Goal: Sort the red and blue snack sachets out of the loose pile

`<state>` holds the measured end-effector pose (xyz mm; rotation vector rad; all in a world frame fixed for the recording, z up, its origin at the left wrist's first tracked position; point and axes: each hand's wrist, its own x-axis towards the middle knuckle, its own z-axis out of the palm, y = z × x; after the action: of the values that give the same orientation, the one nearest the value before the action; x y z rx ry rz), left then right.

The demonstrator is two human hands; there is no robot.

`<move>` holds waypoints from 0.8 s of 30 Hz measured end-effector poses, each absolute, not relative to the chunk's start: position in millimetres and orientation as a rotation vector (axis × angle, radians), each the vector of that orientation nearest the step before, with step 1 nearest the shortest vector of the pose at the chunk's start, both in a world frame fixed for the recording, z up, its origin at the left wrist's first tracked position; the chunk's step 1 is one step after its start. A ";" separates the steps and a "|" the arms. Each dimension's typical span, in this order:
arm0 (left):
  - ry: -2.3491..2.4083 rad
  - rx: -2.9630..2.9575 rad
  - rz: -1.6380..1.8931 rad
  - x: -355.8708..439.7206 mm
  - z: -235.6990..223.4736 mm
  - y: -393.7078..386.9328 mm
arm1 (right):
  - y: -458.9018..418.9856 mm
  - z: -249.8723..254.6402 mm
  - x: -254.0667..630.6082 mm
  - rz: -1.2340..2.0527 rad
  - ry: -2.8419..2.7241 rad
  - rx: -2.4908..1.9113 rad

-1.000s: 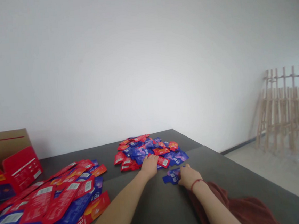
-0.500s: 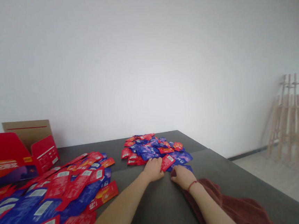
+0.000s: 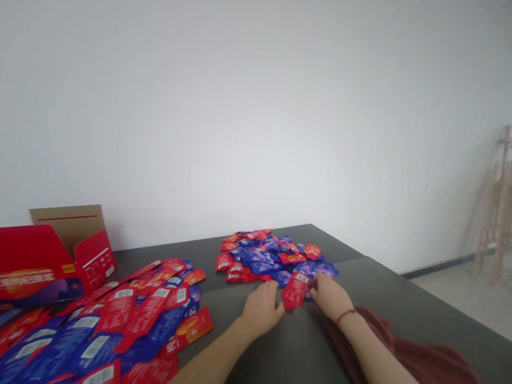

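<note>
On the far left stood an open cardboard box (image 3: pixel 68 223) with bright red sides and printing on them. Its brown flap stood up at the back. I could not see what was inside it.

Right in front of the box, lots of flat packets (image 3: pixel 129 328) lay spread over the counter (image 3: pixel 271 370). Some were red and some were blue, and they lay over each other like fallen cards. Many had white labels with black lines on them.

In the middle of the counter sat a smaller pile of packets (image 3: pixel 266 255), red and blue all mixed up. The person's two hands were just in front of this pile.

The left hand (image 3: pixel 261 310) was half open, with its fingers bent a little. It held nothing, and its fingertips (image 3: pixel 279 309) were just beside one red packet (image 3: pixel 295 290). That packet lay tilted between the two hands, at the front edge of the pile.

The right hand (image 3: pixel 330 296) was bent over and its fingers touched the side of the packet. I could not tell if they were gripping it tight. A thin red string (image 3: pixel 345 315) went around that wrist, and a dark red cloth (image 3: pixel 408 352) lay near that arm.

Far to the right, wooden frames (image 3: pixel 509 211) leaned on the white wall.
</note>
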<state>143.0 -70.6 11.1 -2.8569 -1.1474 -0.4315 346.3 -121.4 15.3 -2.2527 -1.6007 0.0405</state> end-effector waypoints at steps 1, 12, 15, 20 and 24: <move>-1.130 -2.869 -0.440 152.6 9.3 -76.1 | -121.5 16.2 347.9 0.039 -1.602 -2.240; -1.173 -2.842 -0.267 190.0 3.9 -74.7 | -137.8 24.2 352.6 0.030 -1.790 -2.077; -1.194 -2.821 -0.242 173.0 6.0 -71.0 | -142.6 21.5 351.5 0.041 -1.815 -2.154; -1.218 -2.843 -0.258 162.3 10.1 -66.4 | -143.7 9.8 342.3 0.098 -1.900 -2.219; -1.292 -2.880 -0.357 153.0 18.1 -57.4 | -139.6 17.5 345.4 0.012 -1.794 -2.242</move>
<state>153.0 -57.4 18.1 -2.8798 -1.2917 -0.3566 345.4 -139.6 17.5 -2.2422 -1.7937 0.0120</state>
